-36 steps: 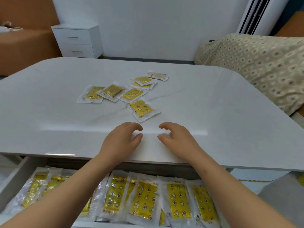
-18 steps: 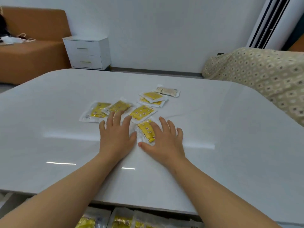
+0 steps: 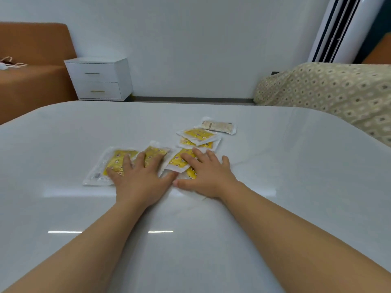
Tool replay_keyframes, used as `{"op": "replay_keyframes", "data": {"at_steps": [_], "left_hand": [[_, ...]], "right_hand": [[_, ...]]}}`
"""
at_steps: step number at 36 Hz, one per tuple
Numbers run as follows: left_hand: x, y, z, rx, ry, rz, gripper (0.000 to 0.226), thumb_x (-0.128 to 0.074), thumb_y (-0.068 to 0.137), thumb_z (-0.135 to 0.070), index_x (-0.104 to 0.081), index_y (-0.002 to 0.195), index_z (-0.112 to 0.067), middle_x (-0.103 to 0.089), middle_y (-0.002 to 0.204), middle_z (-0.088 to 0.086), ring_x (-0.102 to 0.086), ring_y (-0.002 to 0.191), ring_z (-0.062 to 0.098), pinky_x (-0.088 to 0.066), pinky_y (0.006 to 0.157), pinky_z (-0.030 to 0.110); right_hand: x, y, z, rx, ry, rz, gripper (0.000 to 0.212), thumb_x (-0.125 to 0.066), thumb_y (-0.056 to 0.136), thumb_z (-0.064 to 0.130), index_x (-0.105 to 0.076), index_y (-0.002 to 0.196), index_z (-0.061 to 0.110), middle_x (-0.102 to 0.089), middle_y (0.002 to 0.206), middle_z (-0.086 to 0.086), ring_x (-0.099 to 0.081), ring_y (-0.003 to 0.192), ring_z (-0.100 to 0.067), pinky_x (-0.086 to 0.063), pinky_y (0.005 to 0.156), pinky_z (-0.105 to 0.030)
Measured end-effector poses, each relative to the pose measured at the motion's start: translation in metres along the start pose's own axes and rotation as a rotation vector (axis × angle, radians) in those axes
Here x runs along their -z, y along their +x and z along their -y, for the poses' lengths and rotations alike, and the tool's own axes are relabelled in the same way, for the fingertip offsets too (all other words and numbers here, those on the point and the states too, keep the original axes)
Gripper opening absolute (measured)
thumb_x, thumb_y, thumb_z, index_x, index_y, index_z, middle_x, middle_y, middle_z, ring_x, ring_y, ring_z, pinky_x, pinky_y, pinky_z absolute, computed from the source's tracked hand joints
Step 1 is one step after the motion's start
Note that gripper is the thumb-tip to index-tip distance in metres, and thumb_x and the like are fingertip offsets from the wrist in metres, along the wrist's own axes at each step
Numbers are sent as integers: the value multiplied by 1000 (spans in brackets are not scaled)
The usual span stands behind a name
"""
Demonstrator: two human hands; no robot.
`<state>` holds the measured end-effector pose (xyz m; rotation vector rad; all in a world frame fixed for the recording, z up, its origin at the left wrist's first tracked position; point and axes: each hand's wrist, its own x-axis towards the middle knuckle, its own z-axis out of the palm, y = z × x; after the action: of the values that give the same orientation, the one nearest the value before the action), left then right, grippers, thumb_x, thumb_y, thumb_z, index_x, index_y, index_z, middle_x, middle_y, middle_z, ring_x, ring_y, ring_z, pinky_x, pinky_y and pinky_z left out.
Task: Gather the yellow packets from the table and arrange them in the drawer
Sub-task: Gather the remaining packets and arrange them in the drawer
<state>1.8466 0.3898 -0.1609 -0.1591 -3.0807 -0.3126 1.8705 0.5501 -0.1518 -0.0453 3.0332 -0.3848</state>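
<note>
Both bare forearms reach in from the lower corners, the left from 7 o'clock, the right from 5 o'clock, converging toward the middle; the left hand (image 3: 137, 182) lies palm down, its fingers (image 3: 127, 163) straight and spread, pointing to 12 o'clock; the right hand (image 3: 208, 178) lies flat just beside it at 3 o'clock, fingers extended toward 11 o'clock; the two thumb tips almost touch.

yellow packets (image 3: 197, 134): flat clear-edged sachets with yellow printed centres | six in a loose overlapping row lying flat on the tabletop (image 3: 296, 166), mid-frame | two stacked at the far right end | pale packet (image 3: 218, 125) just beyond them, printed side beige
</note>
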Motion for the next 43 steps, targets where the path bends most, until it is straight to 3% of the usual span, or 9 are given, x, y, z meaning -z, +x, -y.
{"op": "replay_keyframes", "data": {"at_steps": [8,15,19,23,28,31,35,39,43], "left_hand": [[-3,1,0,-54,-47,-111,45,-33,91,-53,-33,135,-43,-34,143,-1,-18,140,24,-12,109,59],[1,-15,-6,32,-17,-216,29,-34,93,-30,-54,114,-24,-48,115,8,-43,117,26,-21,106,58],[2,-24,-4,27,-46,-203,28,-36,92,-30,-55,109,-21,-47,112,8,-43,115,26,-22,106,54],[5,-41,-3,-17,-74,-172,30,-37,89,-40,-51,111,-25,-44,115,4,-38,121,22,-15,107,56],[5,-65,5,-68,-38,-116,53,-34,82,-65,-44,119,-28,-36,135,3,-9,143,21,-1,110,61],[10,-73,10,-38,-168,-167,74,-25,69,-80,-48,118,-29,-37,135,1,-1,144,18,1,111,56],[16,-65,18,146,-388,-272,62,-39,85,-66,-43,134,-28,-27,148,4,1,145,21,-1,113,55],[12,-54,19,267,-266,-121,68,-28,89,-65,-18,147,-31,-3,156,10,7,144,28,0,113,56],[10,-49,20,265,-178,-20,71,-24,86,-70,-15,147,-34,-10,156,13,0,145,31,2,111,58]], "right_hand": [[-3,5,1,-3,48,-207,60,-42,84,68,-38,137,40,-33,147,12,-27,137,-17,-17,110,-49],[-5,-12,6,-56,-50,-371,30,-46,90,33,-52,117,23,-56,120,-3,-48,110,-30,-32,81,-33],[-9,-33,8,-76,-2,-366,28,-47,89,32,-51,115,22,-55,118,-2,-48,109,-27,-34,82,-31],[-11,-54,8,-61,56,-330,43,-48,86,51,-49,120,26,-51,124,6,-44,118,-20,-34,96,-34],[-15,-74,9,-106,69,-290,58,-45,79,69,-42,118,25,-44,130,10,-34,128,-18,-25,106,-42],[-13,-75,9,-97,64,-248,63,-42,77,72,-39,121,27,-28,146,9,-19,140,-19,-14,113,-47],[-8,-76,7,-33,175,-146,53,-40,84,68,-40,128,38,-5,157,14,4,146,-15,1,114,-50],[-6,-76,4,-81,276,-199,34,-31,94,57,-48,111,34,-21,154,12,-5,145,-16,-6,115,-46],[-14,-67,1,-199,240,-288,41,-46,87,58,-41,113,27,-34,144,0,-18,142,-22,-15,114,-42]]}}
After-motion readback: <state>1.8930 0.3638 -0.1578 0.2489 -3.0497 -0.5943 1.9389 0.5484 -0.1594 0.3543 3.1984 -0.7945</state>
